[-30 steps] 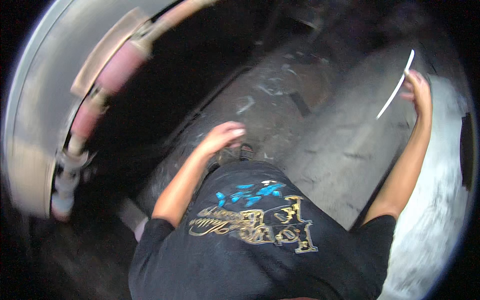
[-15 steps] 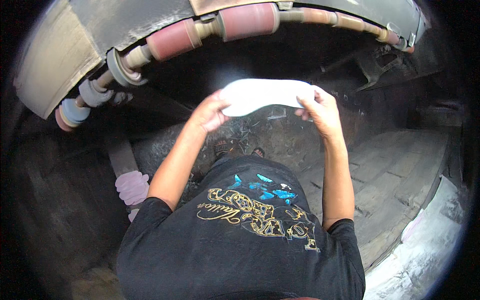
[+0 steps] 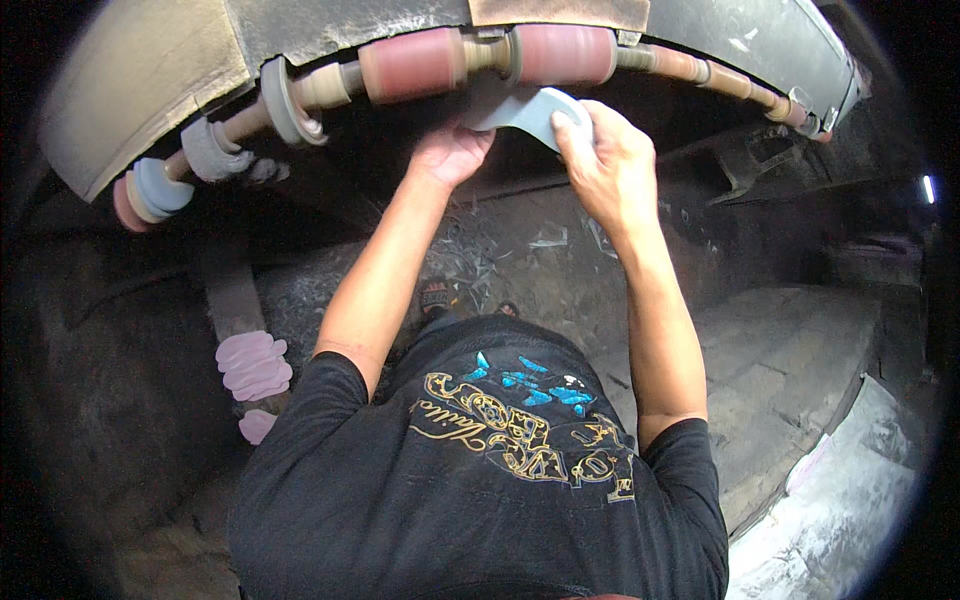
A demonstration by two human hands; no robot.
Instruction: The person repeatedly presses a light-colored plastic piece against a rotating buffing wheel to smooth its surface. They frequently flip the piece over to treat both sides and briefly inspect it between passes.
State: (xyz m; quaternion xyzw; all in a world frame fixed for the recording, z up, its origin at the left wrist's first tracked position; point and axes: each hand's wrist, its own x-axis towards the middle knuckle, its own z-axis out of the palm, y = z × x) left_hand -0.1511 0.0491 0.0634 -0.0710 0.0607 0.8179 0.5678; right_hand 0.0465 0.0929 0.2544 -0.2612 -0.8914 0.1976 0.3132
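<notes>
A pale blue-white shoe insole (image 3: 545, 108) is held between my two hands, tilted and curved up close beneath the red sanding drums. My left hand (image 3: 452, 155) grips its left end; those fingertips are partly hidden in shadow. My right hand (image 3: 615, 160) pinches the right end, thumb laid on the near face. Just above the insole is the right red drum (image 3: 565, 55), its surface streaked as if spinning. The left red drum (image 3: 413, 65) sits beside it on the same shaft. Whether the insole's far edge touches a drum, I cannot tell.
The shaft carries narrower rollers (image 3: 675, 64) to the right and grey wheels (image 3: 212, 150) to the left, under a metal hood (image 3: 350, 25). Several pink insoles (image 3: 252, 365) lie in a pile at left. Scraps litter the floor (image 3: 480, 250). A white-dusted surface (image 3: 830, 510) stands at lower right.
Both hands have moved up and toward the drums with the insole. It was held out broad and flat; now it is tilted and bent. My right hand has turned inward over its end.
</notes>
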